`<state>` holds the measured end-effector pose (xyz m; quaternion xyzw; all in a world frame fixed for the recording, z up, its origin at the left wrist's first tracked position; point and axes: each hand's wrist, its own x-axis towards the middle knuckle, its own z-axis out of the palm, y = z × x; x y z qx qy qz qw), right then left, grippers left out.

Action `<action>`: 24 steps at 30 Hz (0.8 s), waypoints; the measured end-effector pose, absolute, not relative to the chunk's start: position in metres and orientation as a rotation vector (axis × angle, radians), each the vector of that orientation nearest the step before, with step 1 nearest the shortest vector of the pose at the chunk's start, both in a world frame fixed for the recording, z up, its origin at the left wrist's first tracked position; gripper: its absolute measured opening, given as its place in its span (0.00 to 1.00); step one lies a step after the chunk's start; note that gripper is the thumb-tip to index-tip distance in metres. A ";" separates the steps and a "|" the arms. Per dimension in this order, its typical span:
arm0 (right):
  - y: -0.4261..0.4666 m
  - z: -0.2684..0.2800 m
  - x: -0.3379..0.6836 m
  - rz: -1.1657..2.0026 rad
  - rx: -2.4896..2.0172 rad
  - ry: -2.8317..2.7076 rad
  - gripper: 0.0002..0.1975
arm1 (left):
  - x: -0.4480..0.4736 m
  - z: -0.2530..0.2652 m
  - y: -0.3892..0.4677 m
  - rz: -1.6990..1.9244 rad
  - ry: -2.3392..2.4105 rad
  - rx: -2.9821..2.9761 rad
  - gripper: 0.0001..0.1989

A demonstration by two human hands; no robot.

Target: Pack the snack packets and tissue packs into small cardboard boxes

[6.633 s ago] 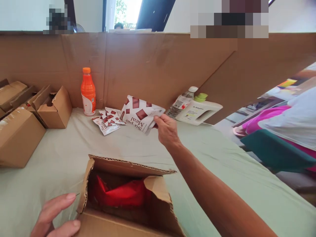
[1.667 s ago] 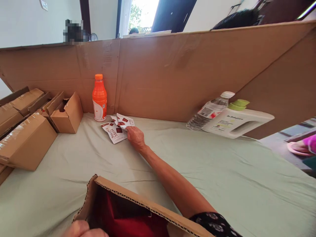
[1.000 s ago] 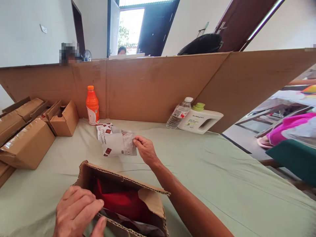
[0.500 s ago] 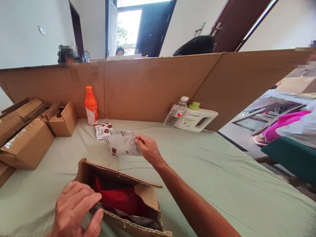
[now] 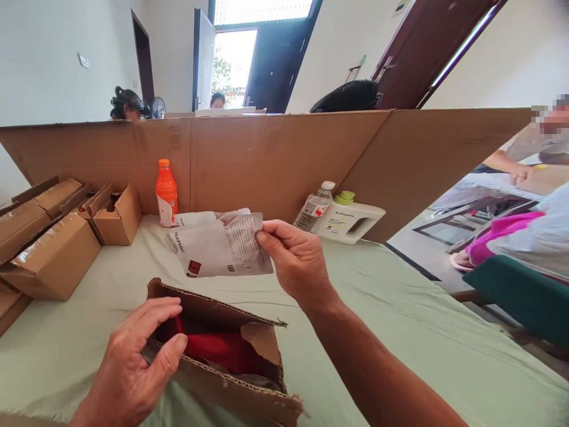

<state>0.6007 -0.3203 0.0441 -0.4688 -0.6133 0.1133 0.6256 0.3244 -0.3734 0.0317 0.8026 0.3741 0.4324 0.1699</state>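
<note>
I see right hand [image 5: 300, 261] pinching white printed pouch [image 5: 217, 246], left hand [image 5: 128, 359] spread at brown cardboard box [image 5: 235, 385]; orange plastic bottle [image 5: 166, 193] centre-left, brown cardboard panel [image 5: 267, 154] behind.

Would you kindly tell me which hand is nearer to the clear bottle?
The right hand, in front of the clear bottle; the left hand is well left of it, at the open box.

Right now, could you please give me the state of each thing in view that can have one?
Front box: open, red item inside
White pouch: held up by the right grip
Left grip: fingers spread at the front box
Orange bottle: upright, capped
Clear bottle: capped
White jug: green cap on
Small box nearest the orange bottle: open
Pale background door: open
</note>
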 end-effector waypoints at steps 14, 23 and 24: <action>-0.393 0.043 0.532 -0.463 -0.407 -2.178 0.18 | 0.324 0.049 -0.374 1.102 0.645 1.000 0.32; -0.404 0.048 0.519 -0.461 -0.373 -2.340 0.11 | 0.330 0.052 -0.379 1.264 0.827 0.676 0.38; -0.405 0.047 0.521 -0.439 -0.386 -2.303 0.11 | 0.330 0.052 -0.379 1.289 0.837 0.670 0.38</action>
